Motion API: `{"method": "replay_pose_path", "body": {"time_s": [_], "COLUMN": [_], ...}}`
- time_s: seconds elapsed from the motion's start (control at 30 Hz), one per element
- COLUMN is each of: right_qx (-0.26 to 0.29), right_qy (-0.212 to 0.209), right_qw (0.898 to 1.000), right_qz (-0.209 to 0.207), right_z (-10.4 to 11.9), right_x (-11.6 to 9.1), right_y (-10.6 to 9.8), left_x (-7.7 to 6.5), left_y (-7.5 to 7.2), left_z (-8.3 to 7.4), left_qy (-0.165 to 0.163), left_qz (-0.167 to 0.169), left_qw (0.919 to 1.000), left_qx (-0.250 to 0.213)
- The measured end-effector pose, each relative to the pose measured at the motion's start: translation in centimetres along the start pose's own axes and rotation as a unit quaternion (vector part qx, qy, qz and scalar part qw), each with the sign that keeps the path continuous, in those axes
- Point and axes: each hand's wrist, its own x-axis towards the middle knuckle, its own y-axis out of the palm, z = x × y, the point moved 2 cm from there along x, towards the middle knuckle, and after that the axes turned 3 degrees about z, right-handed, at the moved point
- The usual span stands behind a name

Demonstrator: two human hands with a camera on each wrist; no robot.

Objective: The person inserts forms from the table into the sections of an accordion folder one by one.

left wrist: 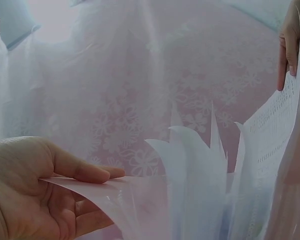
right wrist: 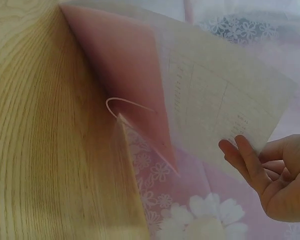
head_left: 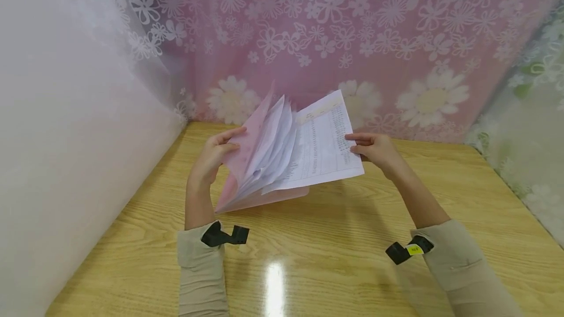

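Note:
A pink folder stands spread open above the wooden table, with several white sheets fanned out inside it. My left hand pinches the edge of the folder's left cover between thumb and fingers. In the left wrist view the thumb lies on top of that pink cover. My right hand pinches the outer edge of a printed sheet with rows of small text, holding it out to the right. The right wrist view shows this sheet's back and the folder's pink back cover with a thin pale loop.
The light wood table extends beneath and in front of the folder. A pink floral curtain hangs behind it, a whitish one at left. Small black cameras sit on both wrists.

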Motion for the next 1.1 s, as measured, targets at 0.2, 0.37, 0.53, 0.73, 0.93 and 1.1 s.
{"method": "replay_pose_path", "body": {"time_s": [0.2,0.37,0.53,0.73,0.93,1.1], "right_qx": [0.023,0.045,0.054,0.072,0.094,0.106], "right_qy": [0.005,0.005,0.0,0.0,-0.005,-0.004], "right_qw": [0.999,0.998,0.998,0.996,0.994,0.992], "right_qz": [0.024,0.033,0.041,0.049,0.057,0.075], "right_z": [-0.7,-1.2,-1.5,-1.5,-1.1,-0.9], "right_x": [1.7,2.6,3.4,4.3,4.5,4.6], "right_y": [0.5,1.6,3.0,4.7,6.2,7.3], "left_x": [0.1,0.2,0.2,0.3,0.3,0.3], "left_y": [0.1,0.1,0.2,0.1,0.1,0.1], "left_z": [0.1,0.2,0.2,0.1,0.1,0.2], "left_qy": [-0.005,-0.01,-0.013,-0.008,-0.011,-0.012], "left_qz": [0.004,0.008,0.006,0.008,0.008,0.008], "left_qw": [1.0,0.9999,0.9999,0.9999,0.9998,0.9998], "left_qx": [-0.003,-0.004,-0.008,-0.01,-0.014,-0.017]}}
